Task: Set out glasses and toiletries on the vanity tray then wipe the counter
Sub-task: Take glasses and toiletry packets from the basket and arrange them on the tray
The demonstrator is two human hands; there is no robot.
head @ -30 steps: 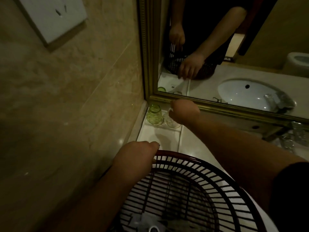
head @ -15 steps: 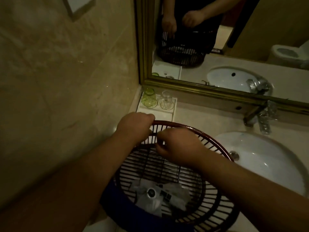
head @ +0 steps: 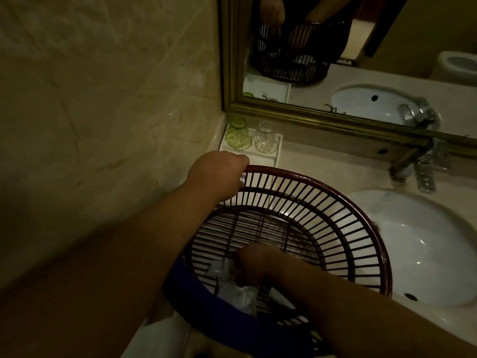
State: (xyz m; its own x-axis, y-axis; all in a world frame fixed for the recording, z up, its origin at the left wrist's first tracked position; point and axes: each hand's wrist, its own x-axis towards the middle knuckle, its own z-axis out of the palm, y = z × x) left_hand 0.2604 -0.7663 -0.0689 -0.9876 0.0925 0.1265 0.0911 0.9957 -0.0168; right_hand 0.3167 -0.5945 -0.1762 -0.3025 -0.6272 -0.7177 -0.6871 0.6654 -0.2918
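A white vanity tray (head: 260, 157) sits in the counter's back left corner. A green glass (head: 237, 136) and a clear glass (head: 265, 139) stand upside down on it, side by side. A dark red slatted basket (head: 335, 200) is held over the counter in front of the tray. My left hand (head: 218, 171) grips its far left rim. My right hand (head: 254, 263) is down inside the basket, fingers closed on white plastic-wrapped toiletry packets (head: 232, 288). A blue cloth (head: 185, 288) hangs over the basket's near rim.
A white sink basin (head: 423, 244) lies right of the basket, with a chrome faucet (head: 423, 171) behind it. A gold-framed mirror (head: 322, 120) runs along the back. A marble wall (head: 103, 112) closes the left side.
My right hand left the clear glass on the tray, came back over the basket rim and dropped inside onto the packets. My view tilted down and right.
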